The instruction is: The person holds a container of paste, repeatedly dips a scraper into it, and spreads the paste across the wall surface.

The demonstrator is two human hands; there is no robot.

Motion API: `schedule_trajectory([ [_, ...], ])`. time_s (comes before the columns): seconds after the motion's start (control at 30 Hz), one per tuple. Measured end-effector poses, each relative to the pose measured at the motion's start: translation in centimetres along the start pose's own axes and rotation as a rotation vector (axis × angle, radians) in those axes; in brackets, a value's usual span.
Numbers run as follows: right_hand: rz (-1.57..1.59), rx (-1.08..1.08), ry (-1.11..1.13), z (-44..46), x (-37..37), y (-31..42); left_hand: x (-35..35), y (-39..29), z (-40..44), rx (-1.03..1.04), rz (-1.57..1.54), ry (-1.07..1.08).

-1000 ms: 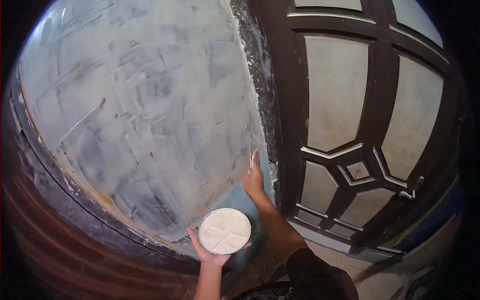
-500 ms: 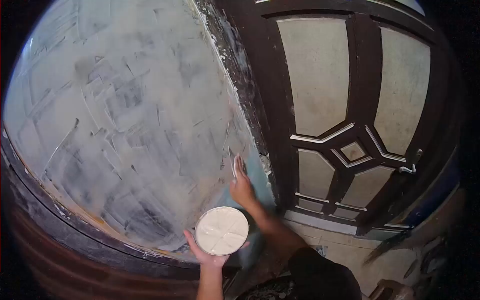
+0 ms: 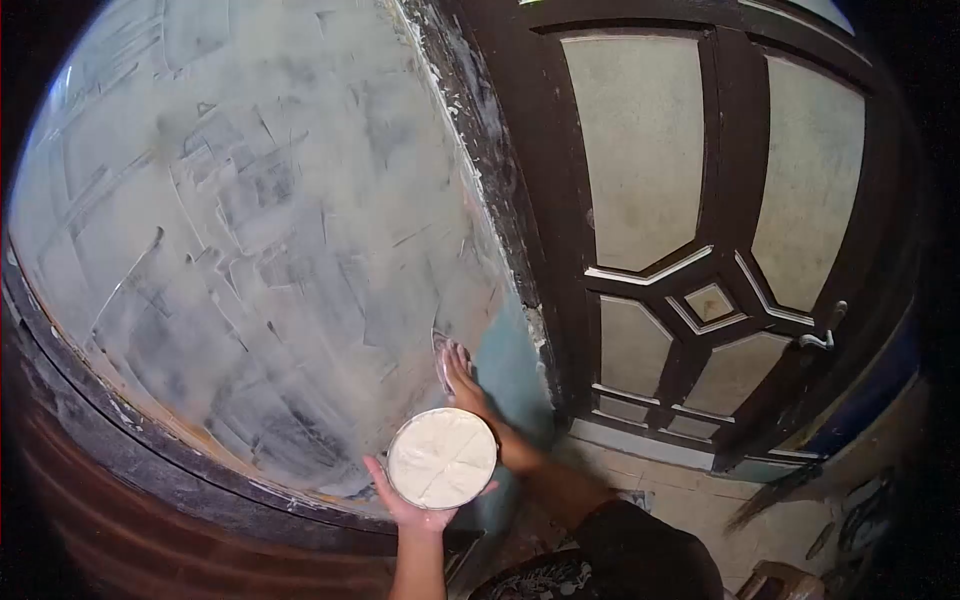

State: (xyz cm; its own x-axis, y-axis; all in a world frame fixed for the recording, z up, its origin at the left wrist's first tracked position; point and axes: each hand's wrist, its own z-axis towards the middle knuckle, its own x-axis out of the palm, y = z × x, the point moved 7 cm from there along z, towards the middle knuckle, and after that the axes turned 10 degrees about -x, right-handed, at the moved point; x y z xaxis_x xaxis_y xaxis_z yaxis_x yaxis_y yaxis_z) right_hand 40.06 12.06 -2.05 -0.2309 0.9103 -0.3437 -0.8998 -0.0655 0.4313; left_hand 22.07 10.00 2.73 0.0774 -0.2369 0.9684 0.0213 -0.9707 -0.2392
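My left hand [image 3: 420, 508] holds up a round tub of off-white paste [image 3: 442, 458] from below, its thumb on the left side of the rim and fingertips showing at the right. Above the tub, my right hand [image 3: 462, 375] is pressed around a thin flat scraper [image 3: 441, 350] held against the wall. The wall [image 3: 300, 220] is coated with streaky grey-white paste, and a bare blue-green strip [image 3: 508, 350] shows right of my right hand.
A dark brown door with pale panels [image 3: 645, 150] and a metal handle [image 3: 818, 340] stands to the right. A dark ledge [image 3: 200, 470] curves along the wall's lower left. Tiled floor [image 3: 680, 500] lies at the lower right.
The view has shifted right and down. My right hand and the scraper have moved down and left along the wall, closer to the tub. My left hand still holds the tub.
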Motion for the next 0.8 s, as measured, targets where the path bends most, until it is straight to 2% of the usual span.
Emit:
schedule_trajectory([
  [0.07, 0.142, 0.106, -0.191, 0.0, -3.4, -0.5, -0.2, -0.2, -0.2, 0.000, 0.101, 0.024],
  [0.13, 0.024, 0.162, -0.322, 2.6, -7.2, -0.8, 0.7, 0.1, -0.6, -0.024, 0.004, 0.076],
  [0.23, 0.082, 0.188, -0.327, 4.8, -6.1, -2.4, 0.6, 0.1, -1.4, -0.017, 0.001, 0.077],
  [0.3, -0.006, 0.092, -0.171, 5.3, -3.0, -1.3, 0.7, -0.1, -1.9, -0.009, -0.003, 0.086],
  [0.33, 0.011, 0.119, -0.132, 4.7, -1.9, -0.3, 0.7, -0.2, -2.2, 0.000, -0.012, 0.097],
  [0.4, 0.034, 0.018, -0.148, 2.5, 0.5, 1.9, 0.4, -0.5, -2.6, 0.015, 0.015, 0.126],
  [0.47, 0.047, 0.022, -0.104, -0.4, 4.3, 2.5, -0.6, -1.1, -2.8, 0.055, 0.026, 0.066],
  [0.5, 0.045, 0.024, -0.100, -0.9, 4.0, 2.6, 0.0, -0.9, -2.9, 0.088, 0.007, -0.009],
  [0.67, 0.129, -0.001, -0.172, -2.9, -0.5, 2.9, 0.8, -0.3, -2.9, 0.032, -0.019, 0.079],
  [0.73, 0.135, 0.156, -0.296, 1.3, -5.9, 2.3, 1.1, 0.1, -3.3, 0.005, -0.043, 0.101],
  [0.8, 0.033, 0.142, -0.326, 5.1, -6.5, 0.1, 1.2, 0.1, -3.8, 0.025, 0.030, 0.088],
])
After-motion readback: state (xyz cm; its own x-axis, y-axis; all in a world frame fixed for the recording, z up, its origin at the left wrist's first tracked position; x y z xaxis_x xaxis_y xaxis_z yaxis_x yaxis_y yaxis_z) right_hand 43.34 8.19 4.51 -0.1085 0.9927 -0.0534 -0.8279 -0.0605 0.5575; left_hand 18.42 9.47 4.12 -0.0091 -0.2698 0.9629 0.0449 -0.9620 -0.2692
